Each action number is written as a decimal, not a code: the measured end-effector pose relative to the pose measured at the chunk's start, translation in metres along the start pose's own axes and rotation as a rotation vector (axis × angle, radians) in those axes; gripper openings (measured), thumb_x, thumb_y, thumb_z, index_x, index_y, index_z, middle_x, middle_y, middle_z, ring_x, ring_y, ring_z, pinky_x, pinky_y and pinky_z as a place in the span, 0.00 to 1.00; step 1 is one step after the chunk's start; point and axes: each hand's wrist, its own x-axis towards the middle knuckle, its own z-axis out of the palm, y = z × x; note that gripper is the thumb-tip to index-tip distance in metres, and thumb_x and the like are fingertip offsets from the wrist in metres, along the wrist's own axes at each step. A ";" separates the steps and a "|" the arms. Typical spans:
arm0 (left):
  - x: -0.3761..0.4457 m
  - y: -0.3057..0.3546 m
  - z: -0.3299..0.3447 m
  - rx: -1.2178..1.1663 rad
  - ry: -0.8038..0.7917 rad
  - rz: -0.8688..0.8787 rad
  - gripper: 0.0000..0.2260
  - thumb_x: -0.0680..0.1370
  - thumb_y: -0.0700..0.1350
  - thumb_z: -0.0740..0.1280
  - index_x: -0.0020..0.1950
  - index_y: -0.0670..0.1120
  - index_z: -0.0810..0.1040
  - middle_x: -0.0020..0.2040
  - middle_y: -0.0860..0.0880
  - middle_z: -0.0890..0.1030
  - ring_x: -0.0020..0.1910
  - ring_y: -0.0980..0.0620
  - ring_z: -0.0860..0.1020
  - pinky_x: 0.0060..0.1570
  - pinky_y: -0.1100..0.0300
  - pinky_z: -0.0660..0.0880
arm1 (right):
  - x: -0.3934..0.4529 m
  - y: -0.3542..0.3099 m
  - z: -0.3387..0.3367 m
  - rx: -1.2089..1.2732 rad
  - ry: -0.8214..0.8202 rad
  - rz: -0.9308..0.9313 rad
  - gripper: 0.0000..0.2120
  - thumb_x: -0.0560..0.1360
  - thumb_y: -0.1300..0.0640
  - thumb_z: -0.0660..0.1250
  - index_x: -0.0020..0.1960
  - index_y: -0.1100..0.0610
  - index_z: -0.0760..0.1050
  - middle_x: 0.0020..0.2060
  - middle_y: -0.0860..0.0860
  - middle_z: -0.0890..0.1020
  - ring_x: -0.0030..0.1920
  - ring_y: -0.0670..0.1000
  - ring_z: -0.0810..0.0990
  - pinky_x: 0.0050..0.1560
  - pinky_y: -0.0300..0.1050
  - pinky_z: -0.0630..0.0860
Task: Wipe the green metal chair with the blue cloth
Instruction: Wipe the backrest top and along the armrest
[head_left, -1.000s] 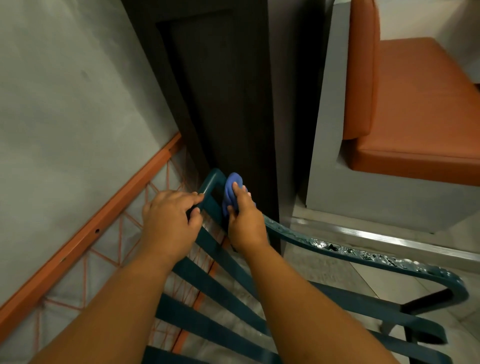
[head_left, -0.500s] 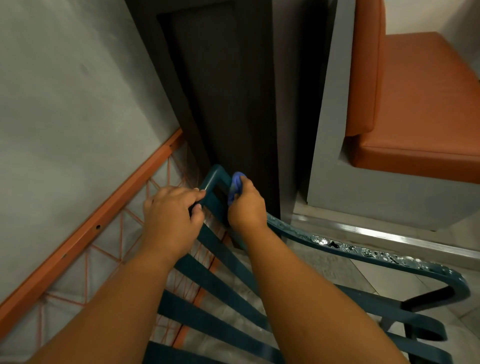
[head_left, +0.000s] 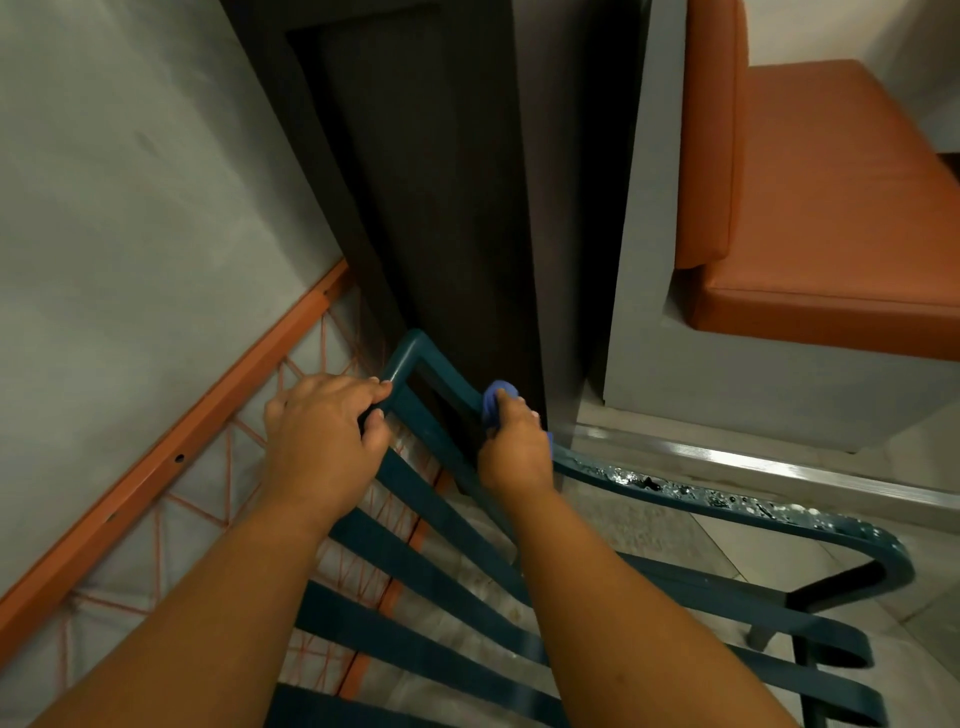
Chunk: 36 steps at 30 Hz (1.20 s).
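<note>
The green metal chair (head_left: 727, 506) fills the lower right, with a curved top rail and several flat slats running under my forearms. Wet, chipped patches show on the rail right of my right hand. My left hand (head_left: 322, 441) grips the chair's upper left corner post. My right hand (head_left: 514, 447) is closed around the blue cloth (head_left: 493, 397), pressing it on the top rail just right of the corner. Most of the cloth is hidden under my fingers.
A dark wooden panel (head_left: 431, 208) stands right behind the chair's corner. A grey wall (head_left: 130, 208) is on the left, with an orange frame (head_left: 156, 473) strung with orange cord below it. An orange cushioned bench (head_left: 831, 208) on a grey base sits at the upper right.
My right hand has slid the blue cloth along the top rail, away from the corner and to the right. My left hand keeps its grip on the corner post.
</note>
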 end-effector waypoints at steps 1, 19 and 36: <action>0.000 0.000 0.000 0.005 0.001 -0.004 0.11 0.73 0.41 0.68 0.54 0.50 0.83 0.51 0.51 0.83 0.55 0.47 0.77 0.54 0.46 0.68 | -0.007 -0.002 0.003 0.080 -0.010 -0.058 0.31 0.77 0.66 0.61 0.76 0.50 0.58 0.76 0.53 0.60 0.76 0.55 0.57 0.74 0.53 0.60; 0.000 -0.002 0.000 0.019 0.015 0.017 0.12 0.74 0.44 0.64 0.55 0.51 0.82 0.51 0.52 0.83 0.54 0.47 0.77 0.53 0.47 0.68 | -0.012 -0.019 -0.009 0.169 -0.053 -0.135 0.28 0.78 0.66 0.59 0.75 0.48 0.61 0.72 0.53 0.66 0.72 0.53 0.65 0.73 0.48 0.62; 0.002 -0.005 0.006 -0.092 -0.021 0.054 0.15 0.72 0.43 0.62 0.54 0.46 0.82 0.51 0.49 0.83 0.51 0.49 0.80 0.54 0.42 0.74 | 0.047 -0.085 -0.036 0.613 -0.326 -0.069 0.11 0.77 0.57 0.58 0.55 0.47 0.75 0.53 0.53 0.77 0.54 0.54 0.75 0.48 0.48 0.74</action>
